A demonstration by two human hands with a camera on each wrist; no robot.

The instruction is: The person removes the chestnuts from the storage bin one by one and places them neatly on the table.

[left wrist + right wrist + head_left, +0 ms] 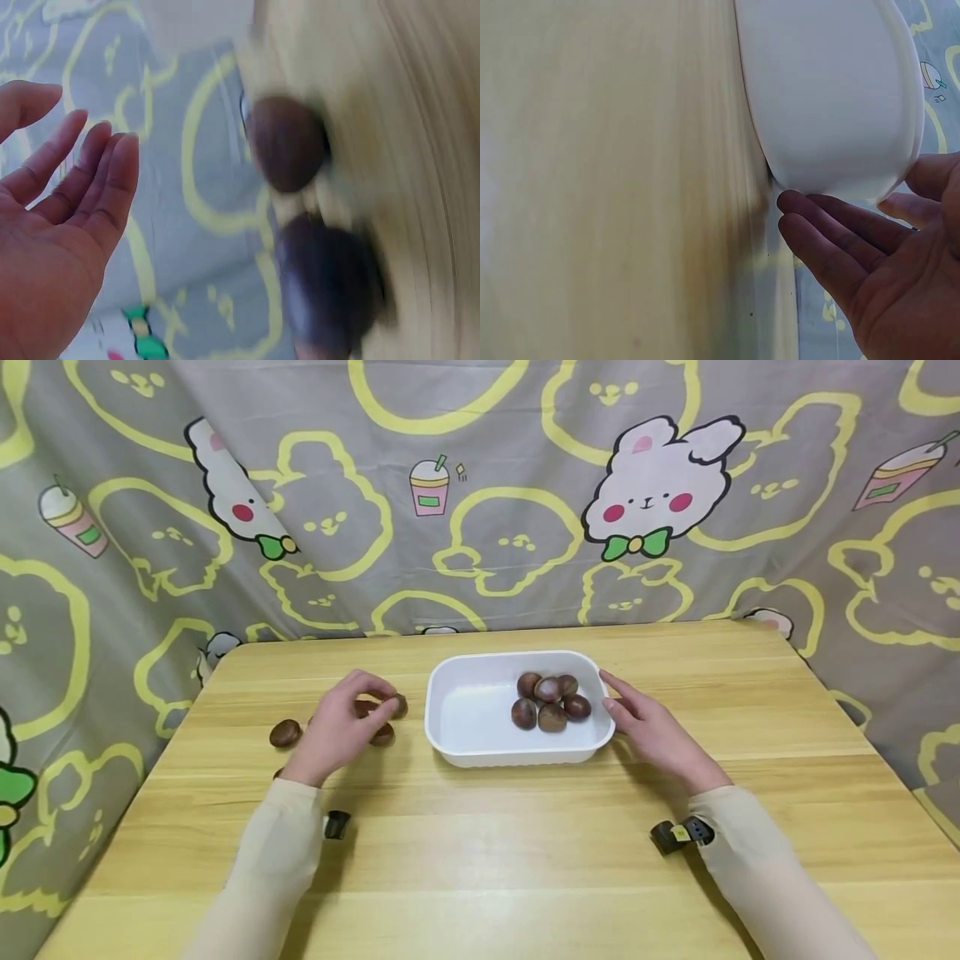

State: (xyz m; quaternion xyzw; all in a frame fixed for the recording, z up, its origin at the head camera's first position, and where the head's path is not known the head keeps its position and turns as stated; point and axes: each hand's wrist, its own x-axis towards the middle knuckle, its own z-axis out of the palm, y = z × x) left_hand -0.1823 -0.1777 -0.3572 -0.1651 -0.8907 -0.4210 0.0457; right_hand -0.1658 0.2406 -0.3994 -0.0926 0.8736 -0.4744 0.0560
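My left hand (341,727) hovers over a loose group of brown chestnuts left of the white plastic box (517,758). One chestnut (401,705) lies right by its fingertips, another (382,735) beneath the thumb. In the left wrist view the left hand (71,202) has its fingers loosely bent with nothing between them, apart from the blurred chestnuts (330,285). My right hand (656,731) is at the box's right end. Seen from the right wrist, its fairly straight fingers (832,251) meet the end wall of the box (832,90). Several chestnuts (552,717) sit in the box's right half.
A single chestnut (285,733) lies left of my left hand; more are partly hidden behind that hand. The wooden table (487,860) ends at the back against a grey patterned curtain (510,460). Black straps with small devices (667,837) are on both wrists.
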